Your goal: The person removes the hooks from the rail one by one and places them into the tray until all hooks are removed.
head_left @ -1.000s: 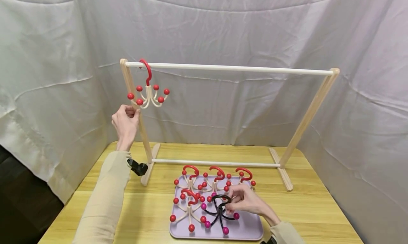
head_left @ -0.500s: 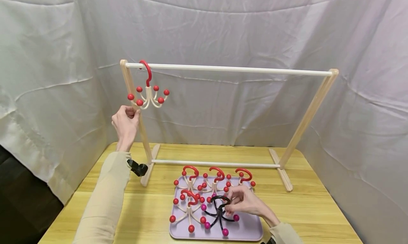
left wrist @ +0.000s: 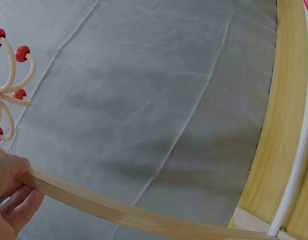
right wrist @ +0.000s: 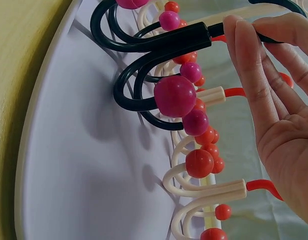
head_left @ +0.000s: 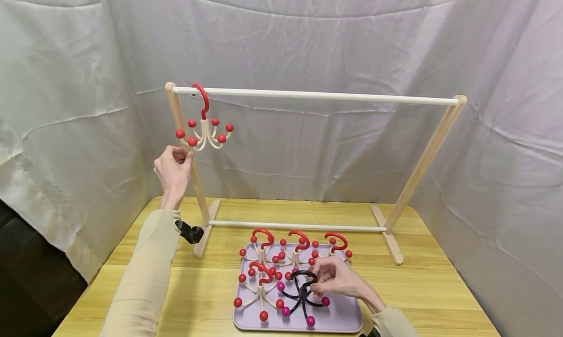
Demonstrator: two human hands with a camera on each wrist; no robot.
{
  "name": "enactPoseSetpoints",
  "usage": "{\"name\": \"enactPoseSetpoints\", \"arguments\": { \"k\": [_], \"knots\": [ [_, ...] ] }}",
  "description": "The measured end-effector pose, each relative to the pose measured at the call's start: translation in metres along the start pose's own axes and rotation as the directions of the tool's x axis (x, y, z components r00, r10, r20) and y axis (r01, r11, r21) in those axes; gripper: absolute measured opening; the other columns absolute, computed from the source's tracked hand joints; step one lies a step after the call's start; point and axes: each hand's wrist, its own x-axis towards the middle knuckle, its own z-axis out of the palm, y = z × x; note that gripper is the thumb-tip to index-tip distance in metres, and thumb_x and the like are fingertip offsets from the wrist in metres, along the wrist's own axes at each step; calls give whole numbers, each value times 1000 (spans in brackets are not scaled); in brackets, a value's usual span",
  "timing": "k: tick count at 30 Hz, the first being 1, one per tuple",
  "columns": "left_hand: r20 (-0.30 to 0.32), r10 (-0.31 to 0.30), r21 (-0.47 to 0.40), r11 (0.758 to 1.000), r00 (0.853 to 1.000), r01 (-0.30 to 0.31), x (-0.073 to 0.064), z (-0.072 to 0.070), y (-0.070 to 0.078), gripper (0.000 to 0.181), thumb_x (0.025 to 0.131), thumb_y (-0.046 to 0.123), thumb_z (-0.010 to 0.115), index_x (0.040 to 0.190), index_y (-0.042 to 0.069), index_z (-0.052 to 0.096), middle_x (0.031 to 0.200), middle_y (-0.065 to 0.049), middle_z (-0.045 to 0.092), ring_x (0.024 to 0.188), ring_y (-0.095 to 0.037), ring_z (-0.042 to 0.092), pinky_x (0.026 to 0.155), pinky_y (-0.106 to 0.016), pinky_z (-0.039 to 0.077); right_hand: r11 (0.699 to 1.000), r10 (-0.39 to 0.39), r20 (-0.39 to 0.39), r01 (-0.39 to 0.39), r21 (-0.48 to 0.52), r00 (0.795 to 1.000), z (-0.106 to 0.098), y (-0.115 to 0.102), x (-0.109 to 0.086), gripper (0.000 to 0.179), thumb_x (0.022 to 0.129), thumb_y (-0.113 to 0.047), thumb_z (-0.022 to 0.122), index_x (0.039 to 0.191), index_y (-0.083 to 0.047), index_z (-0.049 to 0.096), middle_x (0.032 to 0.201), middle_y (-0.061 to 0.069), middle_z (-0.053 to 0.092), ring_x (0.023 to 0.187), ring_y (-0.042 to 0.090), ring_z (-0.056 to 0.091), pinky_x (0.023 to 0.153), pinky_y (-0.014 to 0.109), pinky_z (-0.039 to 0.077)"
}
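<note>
My left hand [head_left: 172,173] grips the left wooden post [head_left: 199,188] of a hanging rack, thumb on one side and fingers on the other; the left wrist view shows this grip on the post [left wrist: 94,199] too. Just above it, a white multi-arm hanger [head_left: 205,127] with red balls hangs by its red hook from the rack's top rod. Over the lilac tray, my right hand [head_left: 337,280] pinches the neck of a black multi-arm hanger [head_left: 303,294] with magenta balls. In the right wrist view, the black hanger's [right wrist: 181,40] curved arms are close over the tray [right wrist: 94,175].
Several white hangers with red balls and hooks, such as the front-left one [head_left: 261,290], stand on the tray [head_left: 343,322]. Behind the tray runs the rack's lower rod [head_left: 299,226]. The top rod [head_left: 330,95] spans to the right post [head_left: 424,166]. Grey cloth [head_left: 281,43] surrounds the table.
</note>
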Motion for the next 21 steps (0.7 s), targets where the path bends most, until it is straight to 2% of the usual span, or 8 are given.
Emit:
{"name": "enactPoseSetpoints", "arguments": {
  "k": [6, 12, 14, 19, 21],
  "knots": [
    [4, -7, -5, 1000, 1000, 7, 0, 0, 0, 25, 96, 15, 66, 108, -6, 66, 101, -25, 73, 87, -36, 66, 98, -48, 44, 1000, 4, 4, -4, -4, 1000, 1, -2, 1, 19, 88, 2, 68, 95, 15, 56, 77, 43, 63, 69, 8, 74, 63, 36, 61],
    [-4, 1, 2, 1000, 1000, -1, 1, 2, -1, 24, 96, 16, 67, 107, -6, 66, 100, -26, 73, 87, -37, 67, 98, -48, 44, 997, 9, -41, -12, -77, 999, 2, -2, 0, 21, 85, 1, 70, 97, 15, 59, 78, 37, 65, 67, -2, 67, 61, 22, 58],
    [-5, 3, 4, 1000, 1000, -3, 2, 2, -1, 24, 96, 16, 67, 107, -6, 66, 100, -26, 73, 87, -37, 67, 97, -48, 44, 995, 2, -53, -7, -97, 999, 2, -2, 0, 23, 84, 1, 71, 98, 16, 60, 76, 28, 66, 64, -5, 63, 58, 18, 55],
    [-2, -4, 10, 1000, 1000, 4, 1, 1, -1, 24, 96, 16, 66, 107, -6, 66, 101, -25, 73, 88, -37, 67, 98, -49, 44, 993, 7, -74, -16, -121, 997, 1, -2, -1, 25, 85, -2, 73, 100, 14, 63, 73, -7, 64, 58, -7, 53, 52, 11, 45],
    [-1, -6, 11, 1000, 1000, 6, 1, 0, -1, 24, 96, 16, 65, 107, -6, 66, 101, -25, 73, 88, -37, 67, 98, -49, 45, 991, 5, -82, -16, -134, 997, 1, -3, -1, 23, 85, -4, 74, 101, 11, 64, 73, -12, 60, 59, -8, 50, 53, 10, 42]
  ]
}}
